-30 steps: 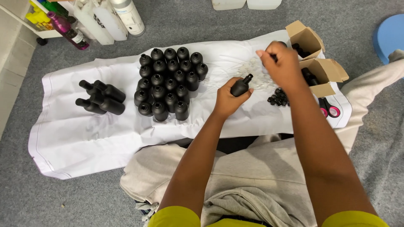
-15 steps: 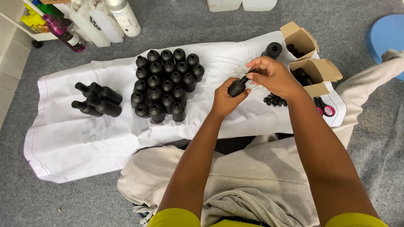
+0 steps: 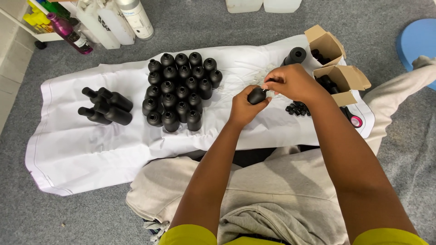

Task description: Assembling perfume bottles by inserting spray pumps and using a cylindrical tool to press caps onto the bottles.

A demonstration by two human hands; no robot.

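Note:
My left hand (image 3: pixel 243 109) grips a small black bottle (image 3: pixel 257 95) above a white sheet (image 3: pixel 68 145) spread on the floor. My right hand (image 3: pixel 295 83) is pinched at the bottle's neck, its fingertips on the opening; what it holds there is too small to tell. To the left, several upright black bottles (image 3: pixel 180 90) stand packed in a cluster. Farther left, several black bottles (image 3: pixel 106 106) lie on their sides in a pile.
Two open cardboard boxes (image 3: pixel 336 59) with black parts sit at the sheet's right end, next to a black cylinder (image 3: pixel 295 56) and loose black caps (image 3: pixel 297 109). White jugs and a purple bottle (image 3: pixel 68 32) stand top left. A blue stool (image 3: pixel 418 38) is at right.
My right hand came down from near the boxes to the neck of the bottle in my left hand. The view has shifted slightly, and the bottle sits a little higher on the sheet.

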